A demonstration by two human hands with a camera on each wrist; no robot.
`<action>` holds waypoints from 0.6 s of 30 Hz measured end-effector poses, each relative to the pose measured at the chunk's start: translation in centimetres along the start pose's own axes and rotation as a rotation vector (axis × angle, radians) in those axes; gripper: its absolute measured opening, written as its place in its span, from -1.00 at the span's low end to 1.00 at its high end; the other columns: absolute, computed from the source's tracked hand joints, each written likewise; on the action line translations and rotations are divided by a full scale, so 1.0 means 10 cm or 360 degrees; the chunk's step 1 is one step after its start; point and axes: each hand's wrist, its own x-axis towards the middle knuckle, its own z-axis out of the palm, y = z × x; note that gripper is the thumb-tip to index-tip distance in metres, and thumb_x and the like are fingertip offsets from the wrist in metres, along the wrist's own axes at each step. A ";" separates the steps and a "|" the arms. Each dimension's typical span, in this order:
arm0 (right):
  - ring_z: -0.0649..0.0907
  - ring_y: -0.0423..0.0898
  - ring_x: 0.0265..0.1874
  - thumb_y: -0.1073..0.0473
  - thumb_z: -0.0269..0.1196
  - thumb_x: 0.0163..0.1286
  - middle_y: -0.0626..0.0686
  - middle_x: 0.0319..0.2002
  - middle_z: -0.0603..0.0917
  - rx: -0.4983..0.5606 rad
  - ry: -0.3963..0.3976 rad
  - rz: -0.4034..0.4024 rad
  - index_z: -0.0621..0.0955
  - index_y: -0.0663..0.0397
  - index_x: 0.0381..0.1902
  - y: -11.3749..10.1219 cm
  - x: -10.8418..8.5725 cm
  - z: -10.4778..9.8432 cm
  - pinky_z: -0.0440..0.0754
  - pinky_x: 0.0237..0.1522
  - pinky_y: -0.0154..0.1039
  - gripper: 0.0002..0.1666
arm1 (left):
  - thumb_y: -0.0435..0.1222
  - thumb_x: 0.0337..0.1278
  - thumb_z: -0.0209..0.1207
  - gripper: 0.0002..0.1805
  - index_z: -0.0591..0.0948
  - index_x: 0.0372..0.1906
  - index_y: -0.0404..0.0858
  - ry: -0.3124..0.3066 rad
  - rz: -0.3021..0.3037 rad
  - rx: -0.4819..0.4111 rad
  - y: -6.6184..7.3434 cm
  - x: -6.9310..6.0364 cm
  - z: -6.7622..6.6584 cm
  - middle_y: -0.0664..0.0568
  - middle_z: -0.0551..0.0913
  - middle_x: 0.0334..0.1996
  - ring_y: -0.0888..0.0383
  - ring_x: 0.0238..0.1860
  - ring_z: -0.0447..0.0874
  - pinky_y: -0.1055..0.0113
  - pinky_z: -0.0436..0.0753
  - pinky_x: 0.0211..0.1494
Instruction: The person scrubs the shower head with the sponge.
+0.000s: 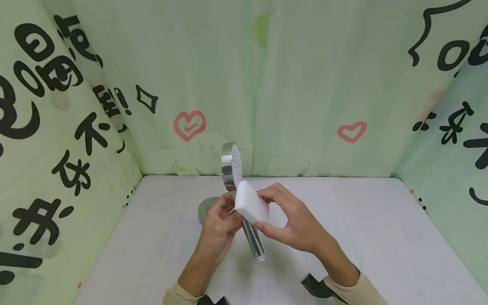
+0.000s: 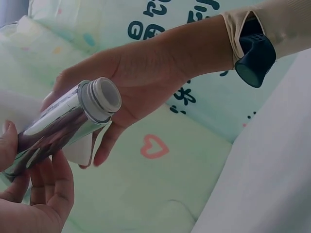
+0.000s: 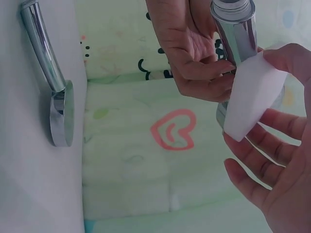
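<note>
In the head view my left hand (image 1: 219,228) grips the handle of a chrome shower head (image 1: 228,167), whose round nozzle face is turned to the right. Its bare threaded end (image 2: 108,94) points toward the left wrist camera. Between thumb and fingers, my right hand (image 1: 297,220) holds a white sponge (image 1: 251,203) against the handle, just below the head. The sponge hides part of the handle. A second shower head (image 3: 60,116) with a chrome handle lies on the table in the right wrist view; in the head view, a grey-green disc (image 1: 206,209) shows partly behind my left hand.
The white table (image 1: 381,237) spreads under both hands. Pale green printed curtains (image 1: 305,84) stand behind it and on both sides. Dark straps (image 1: 318,286) sit at the beige sleeve cuffs.
</note>
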 end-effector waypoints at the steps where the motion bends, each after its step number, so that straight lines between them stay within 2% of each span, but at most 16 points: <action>1: 0.58 -0.24 0.00 0.05 0.50 0.19 -0.19 0.06 0.57 0.0018 -0.0027 0.0001 0.53 -0.15 0.21 0.00 -0.01 0.00 0.62 0.03 -0.29 -0.37 | -0.43 0.32 0.23 -0.53 0.39 0.27 -0.30 0.0015 -0.0002 0.0018 0.01 0.00 0.00 -0.07 0.54 0.14 0.13 0.07 0.64 0.35 0.69 0.04; 6: 0.60 -0.22 0.01 0.08 0.49 0.22 -0.18 0.04 0.57 0.0124 -0.0148 -0.0042 0.52 -0.14 0.22 0.02 -0.04 0.00 0.65 0.08 -0.23 -0.37 | -0.53 0.38 0.11 -0.54 0.36 0.31 -0.32 0.0061 -0.0008 0.0074 0.04 0.00 0.00 -0.07 0.52 0.14 0.13 0.08 0.64 0.33 0.69 0.06; 12: 0.62 -0.21 0.00 0.10 0.48 0.24 -0.18 0.00 0.58 0.0247 -0.0247 -0.0032 0.50 -0.15 0.20 0.04 -0.08 -0.02 0.66 0.07 -0.20 -0.40 | -0.43 0.39 0.17 -0.56 0.37 0.29 -0.29 0.0090 0.0002 0.0069 0.05 0.01 -0.01 -0.02 0.61 0.03 0.17 -0.01 0.65 0.36 0.68 0.00; 18: 0.64 -0.21 -0.02 0.06 0.48 0.26 -0.19 -0.01 0.59 0.0302 -0.0362 -0.0003 0.49 -0.17 0.17 0.03 -0.13 -0.04 0.65 0.07 -0.22 -0.42 | -0.42 0.39 0.17 -0.62 0.40 0.22 -0.31 0.0197 0.0035 0.0080 0.05 0.03 -0.01 0.02 0.64 -0.06 0.18 -0.07 0.67 0.35 0.69 -0.06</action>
